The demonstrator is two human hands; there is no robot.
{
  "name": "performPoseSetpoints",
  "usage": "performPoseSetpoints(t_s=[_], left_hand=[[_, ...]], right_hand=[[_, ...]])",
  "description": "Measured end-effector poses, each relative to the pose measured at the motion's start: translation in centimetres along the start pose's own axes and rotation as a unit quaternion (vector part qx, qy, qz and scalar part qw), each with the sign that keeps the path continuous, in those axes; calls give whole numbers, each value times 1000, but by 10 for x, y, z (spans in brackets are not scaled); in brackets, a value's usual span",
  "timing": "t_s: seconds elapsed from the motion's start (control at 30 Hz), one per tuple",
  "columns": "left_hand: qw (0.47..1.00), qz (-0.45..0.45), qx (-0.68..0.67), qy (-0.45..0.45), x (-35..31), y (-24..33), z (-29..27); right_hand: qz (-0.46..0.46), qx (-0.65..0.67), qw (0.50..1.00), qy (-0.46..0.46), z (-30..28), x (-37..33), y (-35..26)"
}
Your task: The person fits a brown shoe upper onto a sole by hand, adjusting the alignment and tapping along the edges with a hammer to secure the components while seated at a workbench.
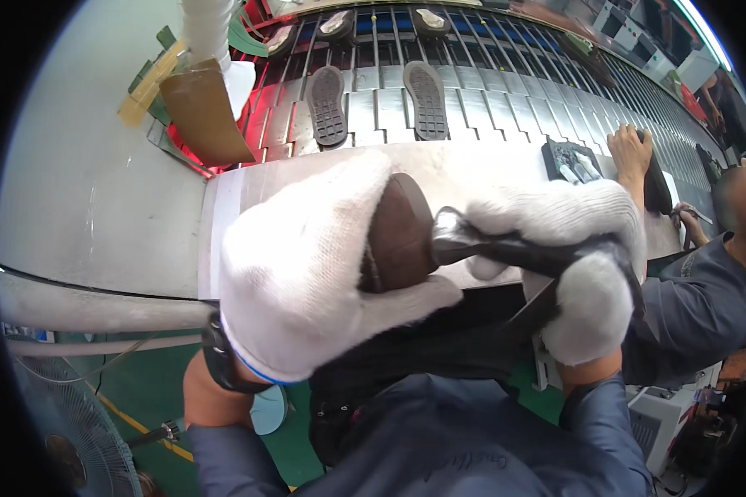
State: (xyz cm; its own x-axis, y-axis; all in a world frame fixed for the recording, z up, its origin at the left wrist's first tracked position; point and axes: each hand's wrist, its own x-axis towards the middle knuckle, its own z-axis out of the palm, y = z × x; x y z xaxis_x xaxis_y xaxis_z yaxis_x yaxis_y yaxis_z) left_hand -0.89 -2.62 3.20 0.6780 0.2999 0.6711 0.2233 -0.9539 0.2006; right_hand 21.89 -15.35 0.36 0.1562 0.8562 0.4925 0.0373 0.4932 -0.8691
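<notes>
Gripping a brown shoe part [399,228], the left hand [302,257] — in a white knit glove [286,290] — has its fingers [369,176] clamped on the piece, with the thumb [414,304] along its near edge. The piece is held up in front of the torso [472,422], by the bench [489,157]. The right hand [584,248], likewise gloved, has its fingers closed around a dark tool [526,255]. The tool's shiny metal head [450,230] points at the right edge of the piece (contact between the two cannot be determined). Beyond the bench, two dark treaded soles [327,103] lie on a slatted metal conveyor [377,108]; a black tray [552,164] with small items stands on the bench, near a co-worker's bare hand [630,151]. A dark band [215,352] encircles the left wrist.
</notes>
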Motion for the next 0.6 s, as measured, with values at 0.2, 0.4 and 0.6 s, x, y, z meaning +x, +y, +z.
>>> performPoseSetpoints(t_s=[0.2, 0.4, 0.6], left_hand=[[999, -36, 27, 15, -10, -6, 10], [1000, 0, 3, -20, -22, 17, 14], [998, 38, 25, -33, -44, 21, 17]], right_hand=[[-99, 92, 990, 29, 15, 9, -20], [45, 66, 995, 64, -6, -12, 4], [17, -90, 991, -96, -27, 19, 11]])
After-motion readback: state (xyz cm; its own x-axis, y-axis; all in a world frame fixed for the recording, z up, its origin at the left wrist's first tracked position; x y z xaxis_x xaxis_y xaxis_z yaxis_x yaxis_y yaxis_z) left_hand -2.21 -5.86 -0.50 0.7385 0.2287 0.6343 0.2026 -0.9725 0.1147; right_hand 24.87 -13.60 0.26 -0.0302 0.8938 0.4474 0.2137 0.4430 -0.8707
